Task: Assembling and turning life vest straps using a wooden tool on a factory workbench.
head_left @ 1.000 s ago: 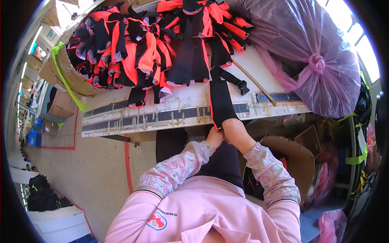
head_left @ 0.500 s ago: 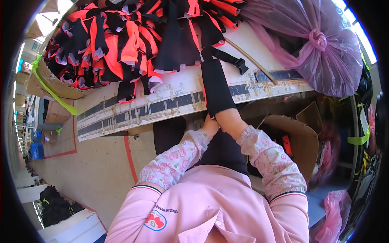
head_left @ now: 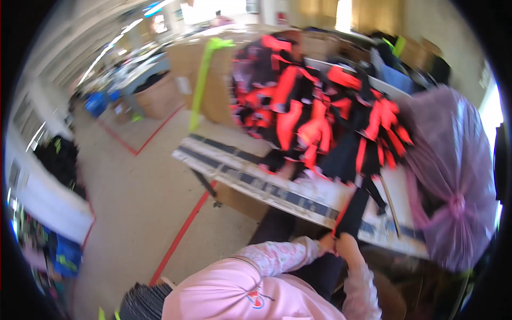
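Your pink shirt (head_left: 213, 290) lay nearest, behind the hands, and flowered sleeve covers (head_left: 282, 257) ran forward along both forearms. Your left hand (head_left: 326, 244) and right hand (head_left: 348, 247) met side by side, each closed on the near end of a black strip (head_left: 352, 214) with a red edge; motion blur hid the exact placing of the fingers. The strip extended forward from your hands, over the front edge of the white table (head_left: 240, 180) and onto its top. Just beyond the hands and to their right, a dark strap (head_left: 377, 199) lay beside the strip, with a thin stick (head_left: 391, 209) to the right of that. Farther forward, mostly to the left of the hands, was a heap of black and red-orange pieces (head_left: 290, 114). A knotted purple plastic bag (head_left: 453, 176) bulged at the right. Well to the left of your hands, beyond the table's front edge, stood a cardboard box (head_left: 217, 104) bearing a yellow-green ribbon (head_left: 201, 85); a blue container (head_left: 96, 104) stood farthest off.
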The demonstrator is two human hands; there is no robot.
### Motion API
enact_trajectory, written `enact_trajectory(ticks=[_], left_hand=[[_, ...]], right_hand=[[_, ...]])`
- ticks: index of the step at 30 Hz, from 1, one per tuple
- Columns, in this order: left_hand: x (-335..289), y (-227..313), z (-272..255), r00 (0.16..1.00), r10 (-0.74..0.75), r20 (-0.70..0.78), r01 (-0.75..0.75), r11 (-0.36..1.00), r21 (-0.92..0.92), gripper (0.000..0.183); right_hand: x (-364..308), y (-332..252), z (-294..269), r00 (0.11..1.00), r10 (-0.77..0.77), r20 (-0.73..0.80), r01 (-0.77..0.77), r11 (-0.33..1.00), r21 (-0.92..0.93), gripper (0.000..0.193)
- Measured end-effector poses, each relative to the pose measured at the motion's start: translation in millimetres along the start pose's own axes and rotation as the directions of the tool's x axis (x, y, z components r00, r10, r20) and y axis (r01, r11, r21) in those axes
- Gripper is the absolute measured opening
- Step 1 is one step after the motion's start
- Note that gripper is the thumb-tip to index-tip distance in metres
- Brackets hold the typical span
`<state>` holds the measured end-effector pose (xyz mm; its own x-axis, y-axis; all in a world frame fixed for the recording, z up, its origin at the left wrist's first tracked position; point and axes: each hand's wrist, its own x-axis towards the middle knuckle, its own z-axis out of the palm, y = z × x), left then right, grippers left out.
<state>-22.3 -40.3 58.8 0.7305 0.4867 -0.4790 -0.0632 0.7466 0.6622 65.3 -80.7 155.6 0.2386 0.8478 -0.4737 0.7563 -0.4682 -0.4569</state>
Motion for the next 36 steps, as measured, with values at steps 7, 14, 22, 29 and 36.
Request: enact_trajectory(ticks=[7, 14, 22, 29, 36], left_hand=[[28.3, -16.3, -2.6, 0.988, 0.053, 0.148, -0.070, 0.991, 0.112, 0.021], [33.7, -3.3, -14.1, 0.967, 0.117, 0.228, -0.177, 0.948, 0.266, 0.022], [30.1, 4.8, -10.5, 0.972, 0.118, 0.205, -0.170, 0.952, 0.254, 0.029], [31.3, -15.7, -2.4, 0.991, 0.133, -0.020, -0.131, 0.989, 0.070, 0.025], [1.0, 3.3, 15.4, 0.932, 0.362, -0.025, -0.361, 0.932, 0.039, 0.012]], right_hand=[[8.7, 33.9, 36.2, 0.881, -0.283, -0.380, 0.223, 0.955, -0.194, 0.029], [42.9, 40.9, 39.2, 0.964, -0.076, -0.256, 0.008, 0.966, -0.259, 0.032], [60.1, 43.7, 20.1, 0.997, 0.019, -0.079, -0.031, 0.988, -0.149, 0.025], [37.3, 37.7, 28.5, 0.947, -0.206, -0.248, 0.133, 0.951, -0.279, 0.026], [-64.5, -4.1, -16.3, 0.683, -0.500, -0.533, 0.511, 0.848, -0.141, 0.035]])
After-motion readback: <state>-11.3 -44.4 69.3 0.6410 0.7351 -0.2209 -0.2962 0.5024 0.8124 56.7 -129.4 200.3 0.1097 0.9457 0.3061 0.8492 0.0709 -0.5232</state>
